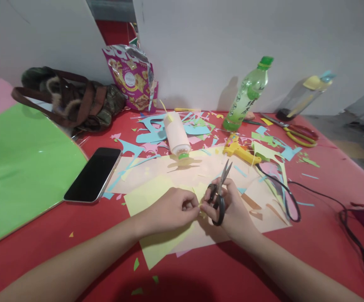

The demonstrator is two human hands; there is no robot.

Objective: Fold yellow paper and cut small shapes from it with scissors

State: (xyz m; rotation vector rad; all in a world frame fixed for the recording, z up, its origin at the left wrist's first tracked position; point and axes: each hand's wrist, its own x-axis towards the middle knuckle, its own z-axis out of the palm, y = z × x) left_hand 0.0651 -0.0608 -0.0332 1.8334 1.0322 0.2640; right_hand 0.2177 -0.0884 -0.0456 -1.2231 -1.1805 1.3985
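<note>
My right hand (230, 209) is closed around a pair of black-handled scissors (220, 200), whose blades point up and stand slightly apart. Close beside it, my left hand (172, 207) pinches what looks like a small piece of yellow paper (202, 214), mostly hidden by the fingertips. The right thumb and fingertips meet the left ones there. Under both hands lie a pale yellow sheet (150, 251) and a cream sheet (210, 239). Beyond them a paper-wrapped bottle (177, 132) with a green cap lies on its side, a thin yellow strip at its far end.
A phone (94, 175) and green sheet (21, 167) lie left. Coloured scraps (159, 128) litter the red table (106, 268). A yellow glue gun (241, 153) trails a black cable. Behind stand a snack bag (131, 79), camouflage bag (75, 100) and green bottle (247, 94); larger scissors (299, 133) lie right.
</note>
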